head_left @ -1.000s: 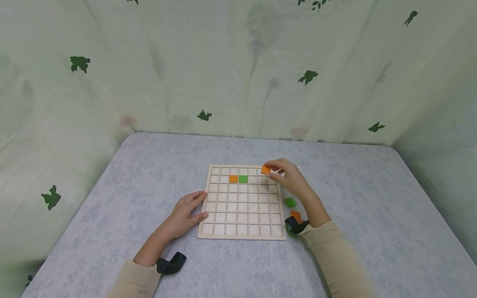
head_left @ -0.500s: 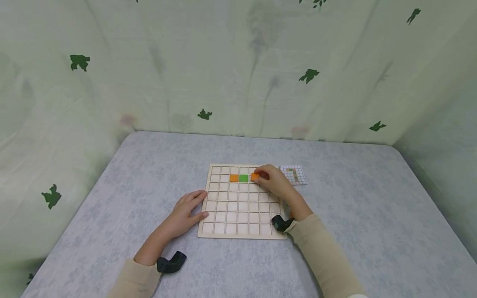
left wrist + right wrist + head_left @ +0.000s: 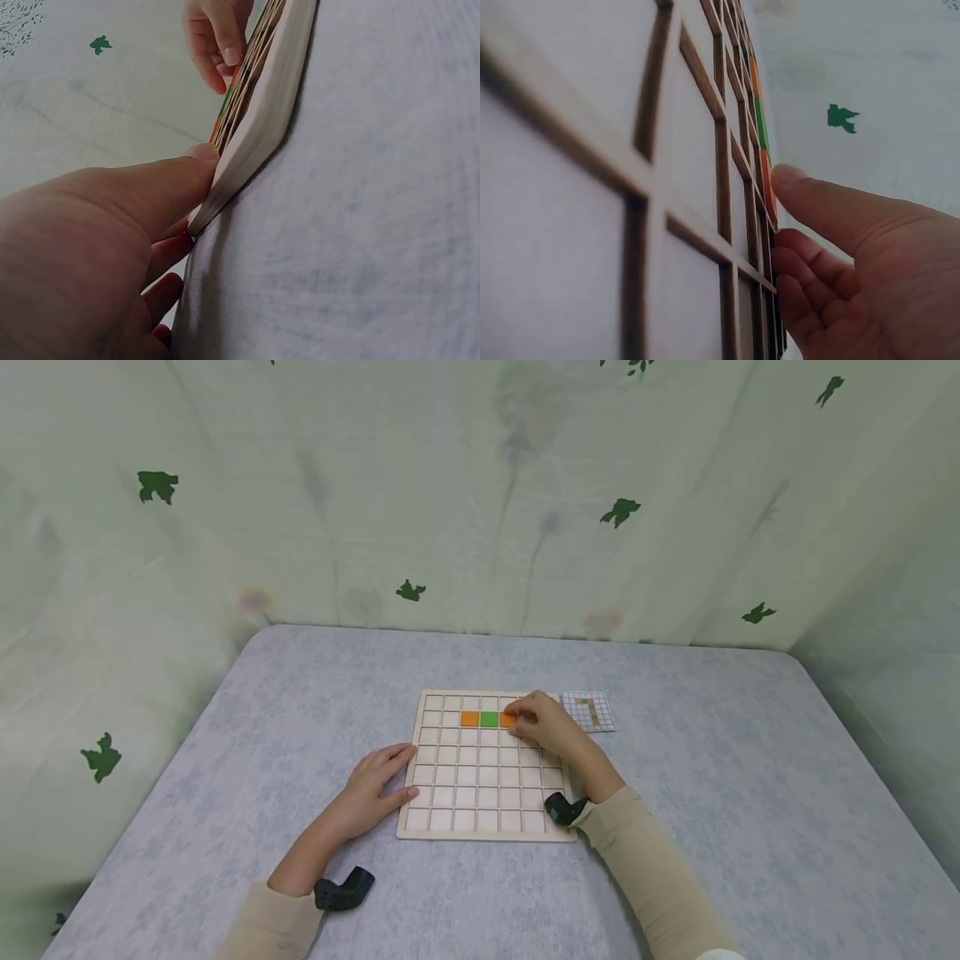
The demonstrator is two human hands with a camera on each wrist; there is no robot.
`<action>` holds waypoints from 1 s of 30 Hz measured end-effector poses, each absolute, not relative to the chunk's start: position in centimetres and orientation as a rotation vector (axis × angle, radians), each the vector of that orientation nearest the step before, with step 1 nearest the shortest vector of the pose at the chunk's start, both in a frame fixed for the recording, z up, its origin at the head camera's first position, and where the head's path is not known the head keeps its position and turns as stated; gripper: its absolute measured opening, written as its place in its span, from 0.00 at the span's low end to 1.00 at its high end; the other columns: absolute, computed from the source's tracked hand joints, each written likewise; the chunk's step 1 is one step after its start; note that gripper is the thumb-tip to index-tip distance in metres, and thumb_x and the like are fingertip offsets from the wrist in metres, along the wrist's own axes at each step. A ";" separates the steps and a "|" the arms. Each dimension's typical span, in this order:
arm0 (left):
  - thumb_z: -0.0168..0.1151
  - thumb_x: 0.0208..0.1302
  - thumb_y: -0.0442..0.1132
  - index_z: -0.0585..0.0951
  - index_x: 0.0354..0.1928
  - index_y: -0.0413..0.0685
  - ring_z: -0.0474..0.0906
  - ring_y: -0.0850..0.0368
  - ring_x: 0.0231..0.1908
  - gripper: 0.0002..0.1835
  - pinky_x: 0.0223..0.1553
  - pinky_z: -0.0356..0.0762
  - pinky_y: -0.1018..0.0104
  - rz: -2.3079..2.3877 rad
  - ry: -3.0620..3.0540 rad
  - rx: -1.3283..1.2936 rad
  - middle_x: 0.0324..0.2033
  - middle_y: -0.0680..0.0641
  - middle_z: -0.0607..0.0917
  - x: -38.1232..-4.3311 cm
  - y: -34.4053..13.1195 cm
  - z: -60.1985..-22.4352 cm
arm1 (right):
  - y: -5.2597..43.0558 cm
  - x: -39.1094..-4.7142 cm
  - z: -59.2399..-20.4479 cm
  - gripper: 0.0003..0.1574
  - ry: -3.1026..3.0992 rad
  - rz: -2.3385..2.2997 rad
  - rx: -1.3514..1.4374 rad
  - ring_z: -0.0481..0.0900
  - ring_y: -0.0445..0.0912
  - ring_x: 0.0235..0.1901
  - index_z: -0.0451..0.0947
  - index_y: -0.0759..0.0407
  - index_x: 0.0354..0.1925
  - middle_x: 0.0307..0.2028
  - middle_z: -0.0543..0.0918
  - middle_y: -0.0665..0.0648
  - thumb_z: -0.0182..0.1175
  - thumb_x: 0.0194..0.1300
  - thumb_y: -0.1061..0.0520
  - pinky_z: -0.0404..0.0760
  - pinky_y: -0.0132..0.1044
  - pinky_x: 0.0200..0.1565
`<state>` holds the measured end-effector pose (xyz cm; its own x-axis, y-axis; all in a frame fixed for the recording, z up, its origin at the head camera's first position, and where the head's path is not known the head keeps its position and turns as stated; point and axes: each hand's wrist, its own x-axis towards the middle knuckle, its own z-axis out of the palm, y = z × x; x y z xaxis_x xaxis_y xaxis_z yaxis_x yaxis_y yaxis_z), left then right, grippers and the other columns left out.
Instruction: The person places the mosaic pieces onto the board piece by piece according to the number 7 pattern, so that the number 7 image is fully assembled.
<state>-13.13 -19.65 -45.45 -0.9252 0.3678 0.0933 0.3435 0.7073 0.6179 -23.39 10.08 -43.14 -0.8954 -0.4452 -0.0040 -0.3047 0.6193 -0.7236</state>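
Note:
A wooden grid board (image 3: 467, 776) lies flat on the table. Along its second row from the back sit an orange tile (image 3: 469, 718), a green tile (image 3: 489, 719) and a second orange tile (image 3: 506, 720), side by side. My right hand (image 3: 551, 727) is over that second orange tile, thumb and forefinger at its sides; in the right wrist view the thumb tip meets the tile (image 3: 768, 180). At the board's left edge rests my left hand (image 3: 367, 789), fingers extended, with the thumb (image 3: 180, 176) on the rim.
A small printed card (image 3: 588, 711) with a coloured grid pattern lies just right of the board's back corner. Black wrist devices (image 3: 345, 890) are worn on both arms. A patterned cloth wall (image 3: 480, 527) stands behind the table (image 3: 712, 777).
My right hand has carried the orange tile left and down into the cell beside the green tile. The card has come into view; the right arm now covers the loose tiles. The left hand stays put.

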 end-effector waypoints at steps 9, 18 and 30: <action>0.60 0.59 0.46 0.60 0.65 0.39 0.52 0.44 0.62 0.36 0.58 0.49 0.46 1.031 2.874 0.599 0.63 0.40 0.61 -13.1 -19.6 -45.5 | 11.5 -22.9 -41.4 0.25 2.649 -1.239 -0.613 0.70 0.50 0.48 0.71 0.57 0.57 0.51 0.73 0.56 0.59 0.60 0.56 0.70 0.43 0.48; 0.60 0.59 0.45 0.60 0.65 0.39 0.52 0.44 0.62 0.35 0.58 0.48 0.46 1.026 2.868 0.602 0.63 0.40 0.61 -13.0 -19.6 -45.3 | 15.5 -20.2 -40.2 0.28 2.709 -1.220 -0.683 0.69 0.52 0.50 0.69 0.58 0.58 0.53 0.71 0.56 0.61 0.59 0.57 0.69 0.47 0.50; 0.60 0.59 0.44 0.60 0.65 0.38 0.52 0.44 0.62 0.35 0.58 0.47 0.45 1.039 2.863 0.604 0.63 0.40 0.61 -13.0 -19.5 -45.1 | 19.6 -17.7 -42.9 0.28 2.633 -1.147 -0.566 0.68 0.54 0.52 0.72 0.60 0.55 0.53 0.72 0.59 0.64 0.55 0.57 0.66 0.49 0.53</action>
<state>-12.97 -19.53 -45.10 -0.9238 0.3706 0.0966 0.3463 0.7005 0.6240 -17.70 19.61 -42.91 -0.9031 -0.4274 -0.0417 -0.2605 0.6223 -0.7381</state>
